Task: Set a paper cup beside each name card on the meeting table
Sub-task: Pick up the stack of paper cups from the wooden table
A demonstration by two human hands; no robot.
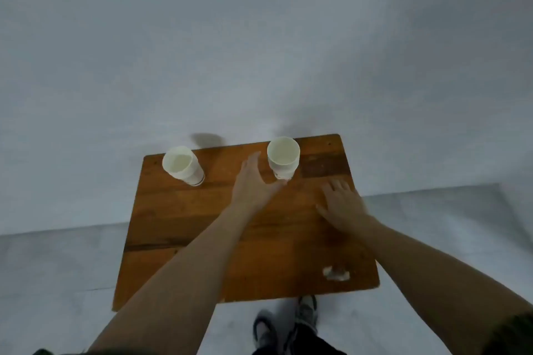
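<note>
Looking down on a small wooden desk [187, 225] pushed against a pale wall [259, 37], with grey floor showing around it. Reaching the left hand [253, 181] toward the tall cup [282, 157], fingers spread apart and gripping nothing, thumb lying right at the foot of the tall cup; whether touching or just short, cannot tell through the blur. Resting the right hand [343, 204] flat, open and empty too, nearer the body than the tall cup and off to its right. Leaving a second cup [183, 166] upright well to the left of the tall cup, both along the far edge. Noticing a small white scrap [336, 273] much nearer the body than the tall cup and a little to its right, too blurred for calling it a name card.

Judging the risks from here:
- Risking a knock low on the tall cup, which is light, probably empty and narrow at the base, so tipping it against the wall or off the far edge.
- Possibly dealing with several cups nested together, so lifting the whole stack instead of one.
- Squeezing thin paper too hard and denting the rim.
- Lacking any clearly readable card, so setting a cup down in the wrong spot.
</note>
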